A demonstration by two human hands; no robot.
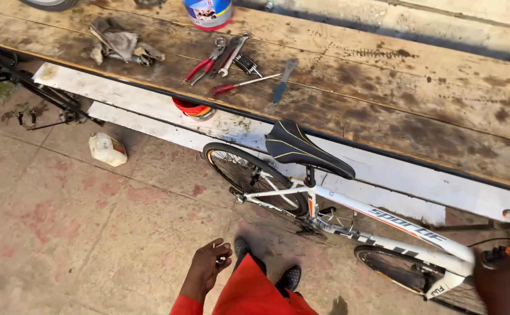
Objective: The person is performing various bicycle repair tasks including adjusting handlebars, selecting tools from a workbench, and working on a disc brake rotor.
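A long, stained wooden table runs across the top of the view, and against its near edge leans a white bicycle, upright on the reddish concrete floor with its rear wheel to the left and its front wheel toward the right. The frame looks stiff and fairly light for its size, though awkward to shift with one hand; the top tube or the black saddle would likely give the firmest hold, while the thin spokes and the oily chain area are best left alone. The right hand sits at the lower right edge on the handlebar grip, apparently closed around it, though most of the hand is cut off. The left hand hangs free over the floor, fingers curled loosely around something small that I cannot make out. On the table lie a crumpled grey rag, red-handled pliers, a wrench, a red-handled screwdriver and a paint tin. Below the table's edge sit a red-rimmed bowl and, on the floor, a small white plastic jug.
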